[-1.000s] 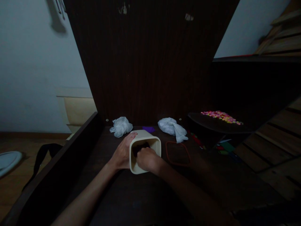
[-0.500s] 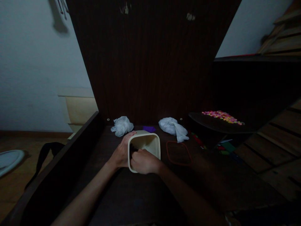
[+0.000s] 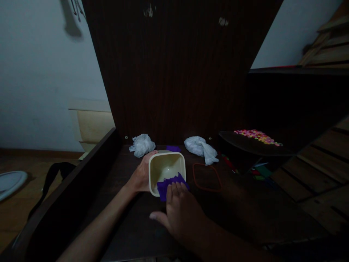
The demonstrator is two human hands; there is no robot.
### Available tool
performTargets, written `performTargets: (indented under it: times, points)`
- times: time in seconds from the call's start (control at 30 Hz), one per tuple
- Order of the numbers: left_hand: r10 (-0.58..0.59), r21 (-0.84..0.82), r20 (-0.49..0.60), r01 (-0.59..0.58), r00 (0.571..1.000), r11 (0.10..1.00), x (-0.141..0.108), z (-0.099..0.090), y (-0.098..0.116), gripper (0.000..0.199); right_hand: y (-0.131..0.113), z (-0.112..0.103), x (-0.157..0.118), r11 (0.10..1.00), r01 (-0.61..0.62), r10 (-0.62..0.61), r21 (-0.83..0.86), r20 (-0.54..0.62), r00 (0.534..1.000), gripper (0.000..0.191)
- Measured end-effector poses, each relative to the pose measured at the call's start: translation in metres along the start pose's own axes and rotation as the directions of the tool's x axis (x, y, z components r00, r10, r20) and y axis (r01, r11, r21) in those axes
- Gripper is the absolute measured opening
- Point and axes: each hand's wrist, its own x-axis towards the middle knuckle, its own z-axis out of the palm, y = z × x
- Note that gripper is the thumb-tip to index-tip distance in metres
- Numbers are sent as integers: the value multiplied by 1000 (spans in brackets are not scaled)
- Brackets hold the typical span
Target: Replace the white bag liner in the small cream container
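A cream-coloured square plastic container [image 3: 167,163] is tipped so its mouth faces me. My left hand [image 3: 141,176] grips it around its left side, with the fingers partly hidden behind the wall. A purple cloth [image 3: 165,185] with a ragged edge lies over the lower front rim and partly inside. The fingers of my right hand [image 3: 181,209] press the cloth against that rim, while the thumb sticks out to the left. Beyond the container, another purple piece [image 3: 173,149] lies flat on the dark wooden surface [image 3: 141,225].
Crumpled white plastic bags stand at the back, one on the left [image 3: 142,145] and one on the right [image 3: 200,147]. A reddish-brown square ring [image 3: 207,177] lies right of the container. Small colourful pieces [image 3: 257,136] cover part of a dark shelf. A raised board [image 3: 81,174] borders the left side.
My right hand has come out of the container towards me. The purple cloth now shows beneath its fingers at the rim, and the thumb is spread. My left hand has stayed on the container.
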Motion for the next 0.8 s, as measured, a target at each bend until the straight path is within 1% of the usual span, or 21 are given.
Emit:
performTargets:
  times: [0.1,0.2,0.27,0.37,0.43,0.5,0.53,0.63,0.67,0.73,0.8]
  points:
    - [42,20,-6,-41,999,999,1,2,0,116,10,-7,15,998,54,-54,-7,31,998,70]
    - [32,18,5,-32,999,999,0,3,1,113,17,-10,39,990,138,-138,-3,82,987,71]
    - [20,10,7,-20,1000,1000,-2,4,1,112,20,-9,57,984,176,-170,-25,160,972,76]
    - [9,6,4,-9,1000,1000,-5,4,0,110,22,-6,82,985,172,-169,14,281,945,89]
    - [2,2,-1,-2,1000,1000,-6,4,-1,111,23,-6,90,985,156,-171,73,298,939,101]
    - [6,-8,-5,-6,1000,1000,-6,4,-2,114,23,-6,93,977,186,-208,103,281,937,106]
    - [11,-10,-3,-11,1000,1000,-6,4,-2,116,23,-7,92,971,215,-237,107,275,932,103]
    - [13,0,9,-13,1000,1000,-5,3,-2,117,23,-7,87,947,293,-318,129,263,911,85]
    - [12,3,9,-12,1000,1000,-4,3,-2,116,23,-7,85,939,307,-337,153,237,911,84]
    - [12,-3,4,-12,1000,1000,-4,3,-1,114,23,-8,78,915,339,-376,220,151,914,95]
    - [12,-8,-6,-12,1000,1000,-4,2,-1,112,24,-10,66,879,386,-419,281,69,905,108]
